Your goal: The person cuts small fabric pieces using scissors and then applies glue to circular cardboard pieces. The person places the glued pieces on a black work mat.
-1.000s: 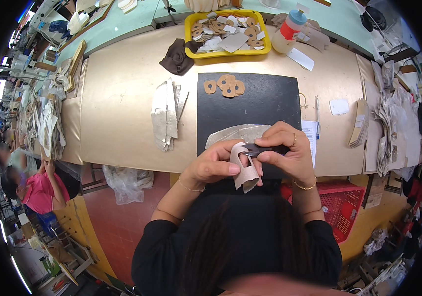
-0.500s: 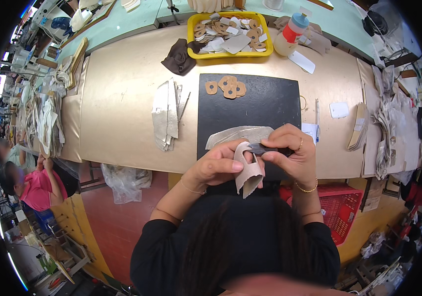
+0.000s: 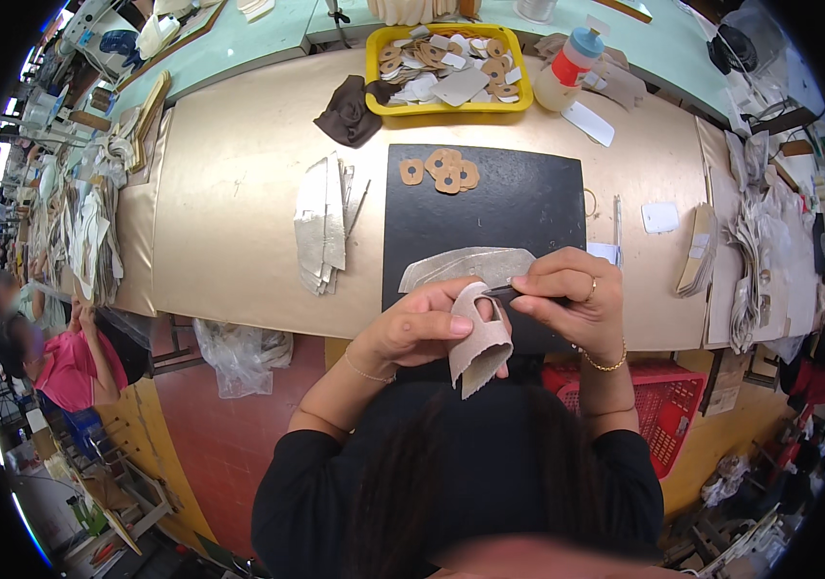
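Note:
My left hand [image 3: 422, 323] pinches a curled beige fabric piece [image 3: 483, 355] between thumb and fingers. Near its upper end the piece has an opening, and a fingertip shows through it. In my right hand [image 3: 572, 294] is a slim dark pointed tool [image 3: 502, 292], its tip at the edge of that opening. The fingers hide most of the tool, so its exact kind cannot be told. Just beyond my hands, flat beige fabric pieces [image 3: 461, 265] lie on the black mat [image 3: 490, 217].
Small tan patches with holes [image 3: 446, 180] lie on the mat's far part. Behind it stand a yellow tray [image 3: 451, 108] of cut pieces and a glue-like bottle [image 3: 567, 72]. Shiny fabric strips [image 3: 319, 232] lie left, a pen [image 3: 617, 217] right. A red crate [image 3: 663, 405] sits below the table.
The dark tool has turned and drawn slightly right, showing less of its blade. The fabric piece has tilted and shifted a little left, its lower end spread wider. Both hands keep their hold.

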`<act>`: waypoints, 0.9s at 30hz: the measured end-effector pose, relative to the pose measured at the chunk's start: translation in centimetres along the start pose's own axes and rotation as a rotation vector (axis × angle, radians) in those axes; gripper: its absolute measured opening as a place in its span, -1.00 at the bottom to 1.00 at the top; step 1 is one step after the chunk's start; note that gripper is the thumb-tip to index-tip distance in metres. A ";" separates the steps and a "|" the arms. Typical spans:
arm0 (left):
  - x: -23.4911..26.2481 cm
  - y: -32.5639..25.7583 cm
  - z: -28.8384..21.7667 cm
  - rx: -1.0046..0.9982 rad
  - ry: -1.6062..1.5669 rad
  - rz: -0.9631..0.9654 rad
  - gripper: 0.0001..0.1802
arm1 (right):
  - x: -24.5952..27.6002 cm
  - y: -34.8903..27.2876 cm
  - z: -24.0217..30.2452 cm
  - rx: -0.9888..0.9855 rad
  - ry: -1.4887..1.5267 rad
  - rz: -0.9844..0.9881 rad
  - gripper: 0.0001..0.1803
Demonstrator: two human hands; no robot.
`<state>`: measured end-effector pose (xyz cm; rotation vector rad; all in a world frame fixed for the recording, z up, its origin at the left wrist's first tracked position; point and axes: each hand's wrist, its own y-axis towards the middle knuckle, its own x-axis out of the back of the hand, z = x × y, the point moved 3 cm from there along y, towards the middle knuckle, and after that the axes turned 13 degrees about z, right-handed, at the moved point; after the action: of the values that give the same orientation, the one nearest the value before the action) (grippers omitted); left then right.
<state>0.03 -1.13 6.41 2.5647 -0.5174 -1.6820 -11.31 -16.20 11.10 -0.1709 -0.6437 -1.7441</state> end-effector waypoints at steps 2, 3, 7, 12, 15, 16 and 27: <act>0.0 0.0 0.0 0.004 -0.009 -0.001 -0.72 | 0.1 0.1 0.1 0.026 -0.014 -0.018 -0.78; 0.0 -0.1 0.0 0.009 -0.011 -0.007 -0.72 | 0.2 0.1 0.1 0.024 -0.013 -0.012 -0.78; 0.0 -0.1 0.0 0.020 -0.022 0.000 -0.71 | 0.2 0.3 0.3 0.025 -0.015 0.014 -0.78; -0.2 -0.2 -0.1 0.043 -0.017 -0.019 -0.69 | 0.5 0.7 0.5 0.054 -0.050 0.026 -0.78; -0.3 -0.3 -0.2 0.057 -0.020 -0.040 -0.68 | 0.6 0.7 0.5 0.052 -0.044 0.043 -0.79; -0.3 -0.4 -0.2 0.062 -0.022 -0.045 -0.68 | 0.6 0.7 0.5 0.051 -0.049 0.049 -0.80; 5.1 -5.8 -4.7 -0.428 0.122 -0.352 -0.11 | 1.5 -0.8 -0.6 -0.027 -0.043 -0.145 -0.71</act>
<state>7.60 2.15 2.67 2.5037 0.2912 -1.4951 -12.31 -17.66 11.05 -0.1850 -0.6777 -1.8931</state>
